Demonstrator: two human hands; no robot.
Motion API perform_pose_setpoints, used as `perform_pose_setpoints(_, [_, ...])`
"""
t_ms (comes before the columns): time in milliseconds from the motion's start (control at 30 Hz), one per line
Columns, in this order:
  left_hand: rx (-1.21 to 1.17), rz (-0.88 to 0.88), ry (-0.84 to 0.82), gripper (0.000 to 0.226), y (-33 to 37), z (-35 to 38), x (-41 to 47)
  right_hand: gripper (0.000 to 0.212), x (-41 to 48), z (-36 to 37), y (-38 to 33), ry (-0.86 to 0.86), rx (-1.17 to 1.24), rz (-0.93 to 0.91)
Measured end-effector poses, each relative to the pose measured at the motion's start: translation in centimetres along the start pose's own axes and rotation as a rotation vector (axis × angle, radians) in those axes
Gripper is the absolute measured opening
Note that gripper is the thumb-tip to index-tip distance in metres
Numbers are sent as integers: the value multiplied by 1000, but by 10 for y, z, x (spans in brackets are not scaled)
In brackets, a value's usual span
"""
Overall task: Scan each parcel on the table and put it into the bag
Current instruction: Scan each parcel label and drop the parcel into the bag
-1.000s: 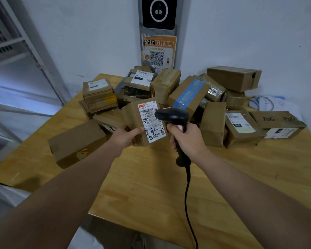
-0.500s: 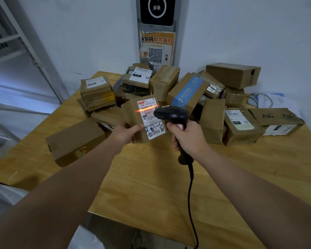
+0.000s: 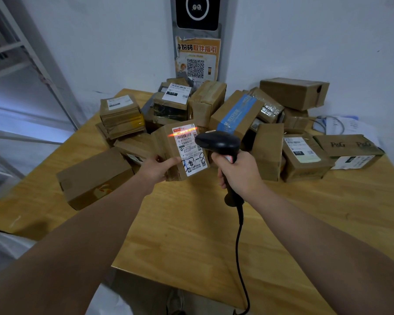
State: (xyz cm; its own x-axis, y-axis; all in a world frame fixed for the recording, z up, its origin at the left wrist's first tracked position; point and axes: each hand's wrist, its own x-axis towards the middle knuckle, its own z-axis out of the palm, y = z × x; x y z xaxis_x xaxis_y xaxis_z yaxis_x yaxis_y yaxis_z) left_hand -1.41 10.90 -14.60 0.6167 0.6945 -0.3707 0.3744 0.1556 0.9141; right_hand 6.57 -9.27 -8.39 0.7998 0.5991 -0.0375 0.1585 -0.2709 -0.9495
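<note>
My left hand (image 3: 156, 166) grips a small brown cardboard parcel (image 3: 168, 146) by its lower left side, holding it upright above the wooden table (image 3: 191, 235). Its white shipping label faces me, and an orange-red scan line crosses the barcode near the label's top. My right hand (image 3: 239, 171) is closed around the handle of a black barcode scanner (image 3: 217, 143), whose head points left at the label from a few centimetres away. The scanner's black cable (image 3: 239, 246) hangs down over the table's front edge. No bag is clearly in view.
Several taped cardboard parcels are heaped at the table's far half, among them a long box (image 3: 96, 176) at the left and a P&G box (image 3: 348, 147) at the right. Papers and a cable (image 3: 341, 126) lie far right. A metal shelf frame (image 3: 32, 64) stands left.
The orange scan line came on across the label's barcode half a second ago and stays lit. Both hands hold nearly the same pose; the view shifted slightly.
</note>
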Motion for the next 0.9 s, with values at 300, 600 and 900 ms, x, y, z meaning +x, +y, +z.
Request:
perform_pose_setpoints(300, [-42, -32, -65, 60, -5, -1, 0, 30, -25, 19, 28, 125, 86, -13])
perform_pose_setpoints(600, [-36, -37, -54, 55, -8, 1, 0, 27, -30, 22, 40, 156, 116, 3])
perform_pose_setpoints(900, [-16, -25, -37, 57, -9, 3, -1, 29, -28, 14, 39, 77, 37, 32])
